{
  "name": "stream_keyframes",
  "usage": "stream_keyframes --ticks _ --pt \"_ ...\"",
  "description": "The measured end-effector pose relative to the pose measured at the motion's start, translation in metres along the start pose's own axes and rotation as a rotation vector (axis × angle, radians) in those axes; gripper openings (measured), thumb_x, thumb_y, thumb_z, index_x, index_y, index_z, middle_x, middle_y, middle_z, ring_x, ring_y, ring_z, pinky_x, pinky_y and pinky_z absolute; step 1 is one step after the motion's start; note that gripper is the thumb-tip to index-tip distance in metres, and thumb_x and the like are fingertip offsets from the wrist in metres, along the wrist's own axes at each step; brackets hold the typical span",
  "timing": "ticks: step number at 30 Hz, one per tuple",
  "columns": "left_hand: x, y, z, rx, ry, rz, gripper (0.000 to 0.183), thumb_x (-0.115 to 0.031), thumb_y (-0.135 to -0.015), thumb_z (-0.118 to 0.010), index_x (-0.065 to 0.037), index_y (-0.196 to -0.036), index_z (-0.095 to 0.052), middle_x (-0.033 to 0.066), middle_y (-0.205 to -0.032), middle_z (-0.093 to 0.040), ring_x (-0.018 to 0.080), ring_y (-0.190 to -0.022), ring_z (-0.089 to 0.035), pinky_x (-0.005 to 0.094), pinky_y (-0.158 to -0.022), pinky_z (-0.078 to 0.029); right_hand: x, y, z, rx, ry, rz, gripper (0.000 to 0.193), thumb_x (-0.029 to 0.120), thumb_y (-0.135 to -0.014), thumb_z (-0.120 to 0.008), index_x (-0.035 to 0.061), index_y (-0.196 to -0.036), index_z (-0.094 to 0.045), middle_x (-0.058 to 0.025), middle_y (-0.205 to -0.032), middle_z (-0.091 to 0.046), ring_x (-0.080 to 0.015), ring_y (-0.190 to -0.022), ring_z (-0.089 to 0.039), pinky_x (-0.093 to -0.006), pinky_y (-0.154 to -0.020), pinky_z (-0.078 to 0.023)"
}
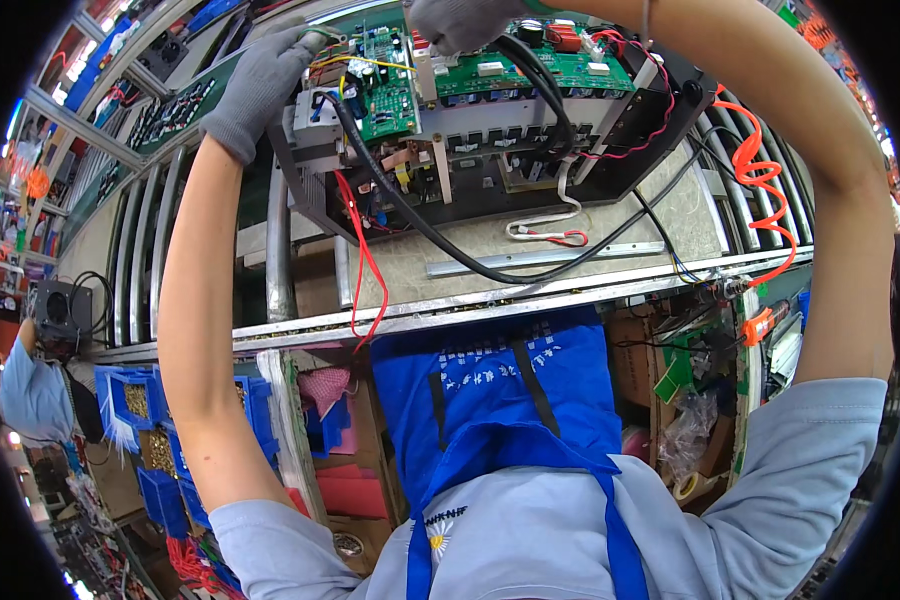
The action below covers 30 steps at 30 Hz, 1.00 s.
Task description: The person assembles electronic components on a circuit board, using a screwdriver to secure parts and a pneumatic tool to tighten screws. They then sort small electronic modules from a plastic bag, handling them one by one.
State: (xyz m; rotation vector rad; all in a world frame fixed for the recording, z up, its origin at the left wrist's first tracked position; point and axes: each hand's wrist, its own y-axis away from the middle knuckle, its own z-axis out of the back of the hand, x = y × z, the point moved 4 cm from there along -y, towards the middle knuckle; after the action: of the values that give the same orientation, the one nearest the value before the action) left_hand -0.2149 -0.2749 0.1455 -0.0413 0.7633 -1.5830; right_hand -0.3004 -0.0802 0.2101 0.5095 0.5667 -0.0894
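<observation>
Head view gives us a worker's two grey-gloved hands over an open black metal chassis (660, 125), which rests on a bench top set between the rollers of a conveyor (278, 260). Our left hand (265, 85) reaches to the chassis's upper left corner, its fingers held close together and stretched toward the edge of a green circuit board (385, 95), beside a yellow wire (380, 63); we cannot tell whether the fingertips pinch anything. Our right hand (460, 22) is curled at the upper border of the picture, just above a second green circuit board (530, 76) and near thick black cables (542, 80); its fingertips are hidden, so we cannot tell what it grips. A black cable (510, 279) loops out over the bench, past a metal strip (452, 268), while red wires (370, 270) hang over the front rail. An orange coiled hose (755, 170) hangs at the right. For writing, we find rows of white characters across our blue apron (500, 400), and dark lettering above a daisy print (437, 541) on our pale shirt (560, 520), partly covered by the apron strap. Any marking on the boards is too small for us to read. Blue bins (162, 500) stand below the conveyor at left.
</observation>
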Motion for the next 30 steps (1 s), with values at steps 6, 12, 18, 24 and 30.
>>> stream_keyframes --ticks 6,12,18,24,30 --pt "0.004 0.001 0.001 -0.041 -0.116 -0.067 0.048 -0.042 -0.098 -0.050 -0.002 -0.121 -0.063 0.0221 -0.110 -0.065 0.0355 -0.104 -0.059 0.0388 -0.091 -0.045 -0.005 -0.007 0.004 0.002 -0.038 0.018 0.030 0.020 -0.085 -0.054 -0.0010 -0.099 -0.071 -0.0191 -0.095 -0.070 -0.0367 -0.088 -0.067 -0.0460 -0.079 -0.052" --pt "-0.009 0.005 0.002 -0.019 0.007 0.032 0.044 -0.039 -0.098 -0.050 -0.002 -0.120 -0.064 0.0225 -0.124 -0.060 0.0366 -0.115 -0.057 0.0389 -0.097 -0.043 -0.004 -0.015 0.007 0.023 -0.039 0.017 0.029 0.019 -0.083 -0.056 -0.0013 -0.097 -0.070 -0.0195 -0.093 -0.070 -0.0366 -0.087 -0.067 -0.0459 -0.078 -0.052" --pt "-0.023 0.011 0.004 -0.073 -0.019 0.027 0.040 -0.036 -0.099 -0.049 -0.004 -0.116 -0.066 0.0223 -0.126 -0.059 0.0391 -0.114 -0.057 0.0401 -0.096 -0.044 -0.005 -0.022 0.004 0.034 -0.046 0.019 0.028 0.018 -0.081 -0.057 -0.0015 -0.095 -0.070 -0.0198 -0.091 -0.070 -0.0366 -0.085 -0.067 -0.0458 -0.078 -0.052" --pt "-0.026 0.011 0.003 -0.049 -0.062 0.063 0.038 -0.036 -0.098 -0.051 -0.005 -0.115 -0.067 0.0204 -0.114 -0.063 0.0357 -0.101 -0.062 0.0403 -0.088 -0.047 0.003 -0.024 0.003 0.044 -0.047 0.040 0.027 0.017 -0.079 -0.058 -0.0018 -0.093 -0.070 -0.0202 -0.090 -0.070 -0.0366 -0.083 -0.066 -0.0457 -0.077 -0.052" --pt "-0.023 0.012 -0.001 -0.053 -0.014 0.047 0.038 -0.036 -0.098 -0.050 -0.006 -0.116 -0.067 0.0184 -0.110 -0.065 0.0357 -0.102 -0.062 0.0397 -0.089 -0.046 0.002 -0.023 0.002 0.062 -0.053 0.070 0.027 0.017 -0.077 -0.059 -0.0021 -0.092 -0.070 -0.0206 -0.088 -0.070 -0.0365 -0.082 -0.066 -0.0456 -0.076 -0.052"
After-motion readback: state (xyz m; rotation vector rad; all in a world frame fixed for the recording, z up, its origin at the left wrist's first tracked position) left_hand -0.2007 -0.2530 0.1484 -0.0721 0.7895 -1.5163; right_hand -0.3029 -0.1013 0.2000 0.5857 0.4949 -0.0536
